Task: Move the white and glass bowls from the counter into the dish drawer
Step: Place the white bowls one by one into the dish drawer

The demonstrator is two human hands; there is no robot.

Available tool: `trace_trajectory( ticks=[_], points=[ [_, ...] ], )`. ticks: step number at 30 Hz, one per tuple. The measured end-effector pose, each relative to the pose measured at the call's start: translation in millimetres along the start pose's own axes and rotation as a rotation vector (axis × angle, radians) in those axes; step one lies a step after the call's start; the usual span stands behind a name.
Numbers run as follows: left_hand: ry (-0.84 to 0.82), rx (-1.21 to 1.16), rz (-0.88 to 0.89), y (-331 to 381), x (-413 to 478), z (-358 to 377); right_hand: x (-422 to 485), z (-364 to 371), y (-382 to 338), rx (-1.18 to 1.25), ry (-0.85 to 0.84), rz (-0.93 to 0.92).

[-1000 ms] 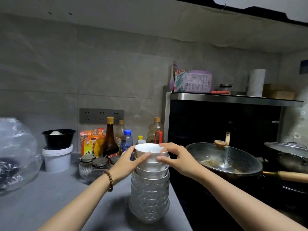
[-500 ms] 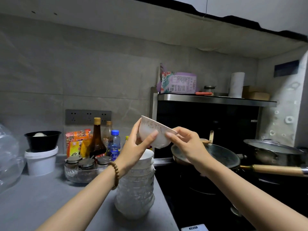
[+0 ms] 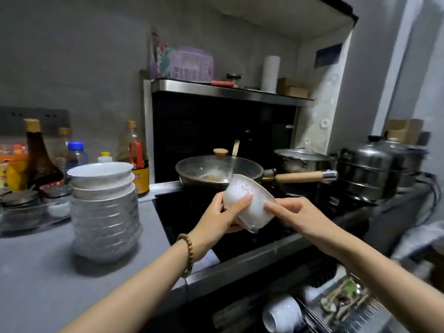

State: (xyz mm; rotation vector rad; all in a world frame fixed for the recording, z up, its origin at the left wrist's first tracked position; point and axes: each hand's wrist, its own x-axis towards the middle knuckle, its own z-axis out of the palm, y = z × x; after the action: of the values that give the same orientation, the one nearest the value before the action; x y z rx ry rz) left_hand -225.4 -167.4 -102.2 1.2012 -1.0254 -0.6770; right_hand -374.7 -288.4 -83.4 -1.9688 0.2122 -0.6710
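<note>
Dim kitchen light, soft motion blur throughout, wide-angle bending at edges.

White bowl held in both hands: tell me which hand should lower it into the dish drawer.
Right, probably. The dish drawer stands open low on the right, beneath the right forearm; the right hand grips the white bowl on that side, the left hand would cross over.

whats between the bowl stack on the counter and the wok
In the head view, a bottle with a red handle and yellow label stands between the bowl stack and the wok, toward the back wall.
</note>
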Motion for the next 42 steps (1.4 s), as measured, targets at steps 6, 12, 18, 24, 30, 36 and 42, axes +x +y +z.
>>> trace_trajectory(
  ticks=[6, 12, 18, 24, 30, 36, 42],
  points=[
    [-0.173, -0.027, -0.226, -81, 8, 63, -61, -41, 76, -0.068, 0.010, 0.198],
    [-0.350, -0.023, -0.473, -172, 10, 89, -99, -53, 154, -0.054, -0.029, 0.425],
    [-0.240, -0.144, -0.741, -255, 2, 92, -110, -44, 227, 0.028, -0.082, 0.630],
    [-0.138, -0.121, -0.842, -317, 6, 82, -97, -29, 292, 0.058, -0.153, 0.762],
    [-0.029, -0.122, -0.934, -365, 22, 75, -75, -22, 350, 0.009, -0.185, 0.819],
    [-0.020, -0.063, -0.964, -413, 33, 77, -65, -15, 395, -0.019, -0.162, 0.887],
    [-0.008, -0.009, -0.972, -439, 42, 84, -66, -14, 430, -0.031, -0.028, 0.928]
  ],
)
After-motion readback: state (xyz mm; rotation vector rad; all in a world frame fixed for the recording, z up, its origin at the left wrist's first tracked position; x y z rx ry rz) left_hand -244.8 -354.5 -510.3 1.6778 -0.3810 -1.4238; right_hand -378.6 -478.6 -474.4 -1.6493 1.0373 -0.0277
